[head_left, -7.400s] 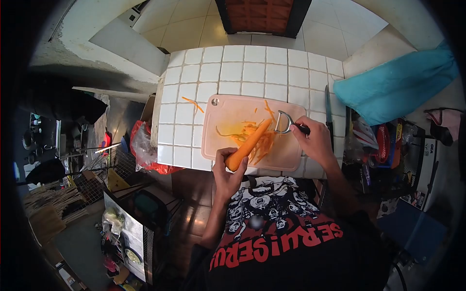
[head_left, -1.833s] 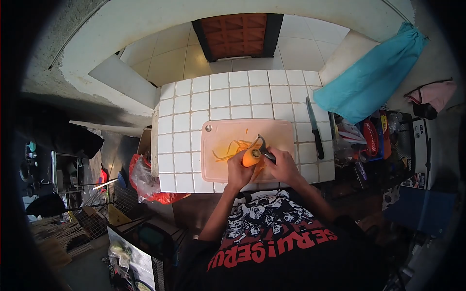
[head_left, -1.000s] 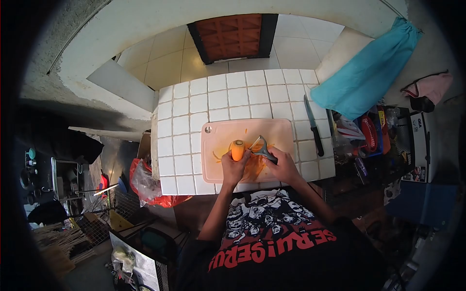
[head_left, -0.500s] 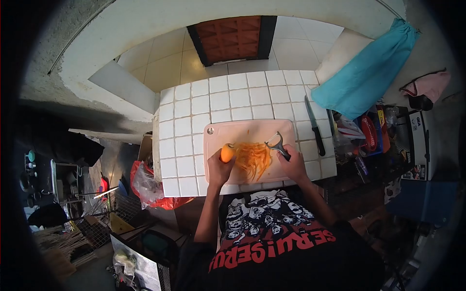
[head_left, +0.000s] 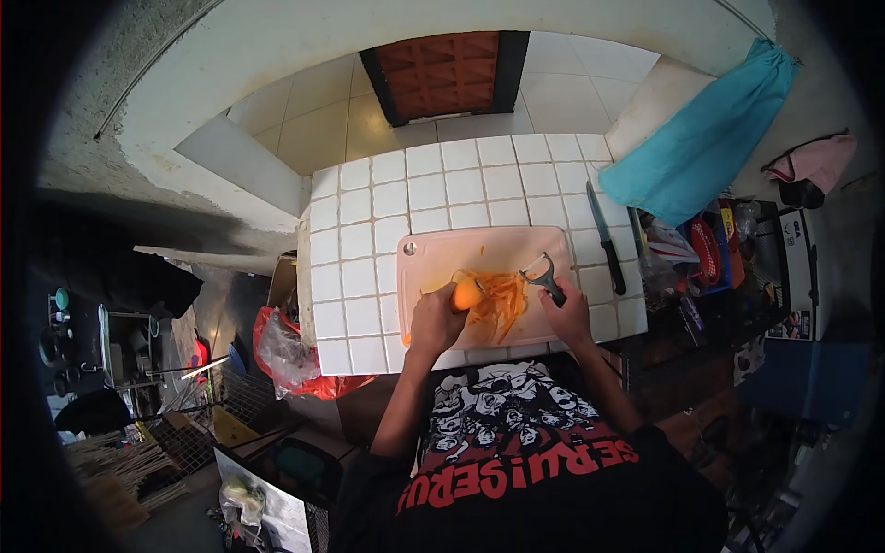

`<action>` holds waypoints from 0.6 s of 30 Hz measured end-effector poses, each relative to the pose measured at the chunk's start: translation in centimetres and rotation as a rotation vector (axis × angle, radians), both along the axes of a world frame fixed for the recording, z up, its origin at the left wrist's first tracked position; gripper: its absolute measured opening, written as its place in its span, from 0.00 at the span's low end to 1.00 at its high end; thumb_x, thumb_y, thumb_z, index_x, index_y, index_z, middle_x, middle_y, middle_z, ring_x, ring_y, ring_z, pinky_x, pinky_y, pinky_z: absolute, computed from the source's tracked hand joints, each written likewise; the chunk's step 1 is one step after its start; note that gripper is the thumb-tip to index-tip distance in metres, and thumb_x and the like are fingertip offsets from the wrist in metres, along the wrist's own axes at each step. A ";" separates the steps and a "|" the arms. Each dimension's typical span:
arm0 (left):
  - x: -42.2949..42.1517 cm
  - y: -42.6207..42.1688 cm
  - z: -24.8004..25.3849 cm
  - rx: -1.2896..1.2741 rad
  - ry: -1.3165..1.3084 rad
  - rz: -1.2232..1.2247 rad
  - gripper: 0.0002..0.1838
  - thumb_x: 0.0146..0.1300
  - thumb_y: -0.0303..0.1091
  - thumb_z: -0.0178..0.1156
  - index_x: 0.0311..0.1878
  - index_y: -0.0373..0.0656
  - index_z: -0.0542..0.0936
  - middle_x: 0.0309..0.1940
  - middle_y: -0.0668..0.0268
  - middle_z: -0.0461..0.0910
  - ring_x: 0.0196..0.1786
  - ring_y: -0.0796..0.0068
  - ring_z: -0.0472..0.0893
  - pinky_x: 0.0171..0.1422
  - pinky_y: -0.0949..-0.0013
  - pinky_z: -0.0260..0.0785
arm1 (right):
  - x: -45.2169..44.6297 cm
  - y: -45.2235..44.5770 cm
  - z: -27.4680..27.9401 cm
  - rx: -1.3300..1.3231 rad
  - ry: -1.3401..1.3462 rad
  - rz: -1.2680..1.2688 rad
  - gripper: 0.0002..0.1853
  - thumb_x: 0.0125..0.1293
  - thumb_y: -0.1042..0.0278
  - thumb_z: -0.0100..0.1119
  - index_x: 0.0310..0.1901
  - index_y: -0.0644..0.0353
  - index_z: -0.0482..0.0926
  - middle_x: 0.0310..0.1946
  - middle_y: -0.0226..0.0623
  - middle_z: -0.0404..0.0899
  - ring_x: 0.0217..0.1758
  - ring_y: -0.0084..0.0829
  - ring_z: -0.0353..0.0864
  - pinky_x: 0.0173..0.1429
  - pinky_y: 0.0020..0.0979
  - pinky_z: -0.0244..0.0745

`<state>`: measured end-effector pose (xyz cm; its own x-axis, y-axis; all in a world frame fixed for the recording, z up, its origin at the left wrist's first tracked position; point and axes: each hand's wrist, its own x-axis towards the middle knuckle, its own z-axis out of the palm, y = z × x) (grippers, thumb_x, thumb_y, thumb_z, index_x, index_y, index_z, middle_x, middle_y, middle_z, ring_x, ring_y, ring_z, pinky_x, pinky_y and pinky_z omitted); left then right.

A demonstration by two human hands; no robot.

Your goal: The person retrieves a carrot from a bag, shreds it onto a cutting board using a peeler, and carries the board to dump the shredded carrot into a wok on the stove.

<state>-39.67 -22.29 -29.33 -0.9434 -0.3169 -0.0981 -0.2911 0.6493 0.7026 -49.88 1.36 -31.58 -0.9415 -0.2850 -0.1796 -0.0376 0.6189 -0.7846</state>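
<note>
My left hand (head_left: pixel 437 324) is wrapped round an orange carrot (head_left: pixel 467 294), whose blunt end points up toward the camera. In my right hand (head_left: pixel 569 319) is a Y-shaped peeler (head_left: pixel 546 279) with a dark handle; its metal head points up and left, apart from the carrot. Both hands are over a pink cutting board (head_left: pixel 530 241) with a round hole in its far left corner. Between them lies a loose heap of long orange peelings (head_left: pixel 502 306). A few scraps are scattered elsewhere on the board.
The board rests on a white tiled counter (head_left: pixel 350 249). A knife (head_left: pixel 607 241) with a black handle lies right of the board. A teal cloth (head_left: pixel 705 138) hangs at the far right corner. A red plastic bag (head_left: pixel 318 384) is beside the counter's left side.
My left hand has tilted the carrot so its end now leans right, toward the peelings. The peeler stays in my right hand, held apart from it. The whole view has shifted slightly.
</note>
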 end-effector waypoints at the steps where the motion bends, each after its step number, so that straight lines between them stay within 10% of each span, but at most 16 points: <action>1: 0.1 -0.3 0.0 -0.001 -0.001 0.001 0.14 0.56 0.32 0.70 0.43 0.37 0.81 0.30 0.49 0.83 0.33 0.48 0.84 0.38 0.57 0.75 | 0.0 0.1 -0.2 0.021 -0.007 -0.027 0.13 0.62 0.60 0.65 0.38 0.61 0.79 0.25 0.44 0.81 0.30 0.46 0.83 0.37 0.42 0.74; 6: 0.6 -3.8 0.3 0.277 0.127 0.380 0.16 0.62 0.35 0.67 0.46 0.35 0.75 0.30 0.50 0.83 0.34 0.50 0.85 0.40 0.57 0.75 | -0.3 0.6 -1.3 0.096 0.019 -0.094 0.16 0.61 0.56 0.65 0.40 0.61 0.80 0.29 0.47 0.84 0.36 0.49 0.85 0.41 0.45 0.77; 18: 1.8 -10.3 -5.2 -0.444 0.105 0.526 0.20 0.57 0.35 0.68 0.51 0.37 0.79 0.42 0.55 0.79 0.49 0.51 0.78 0.55 0.55 0.69 | -1.1 0.8 -1.9 0.302 0.097 -0.246 0.17 0.60 0.58 0.69 0.50 0.51 0.79 0.33 0.43 0.86 0.39 0.50 0.86 0.43 0.48 0.78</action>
<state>-37.83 -32.60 -34.53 -0.6506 -0.7238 0.2298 -0.5913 0.6727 0.4448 -50.98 2.12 -33.51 -0.9918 0.0035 -0.1274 0.0756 0.8211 -0.5657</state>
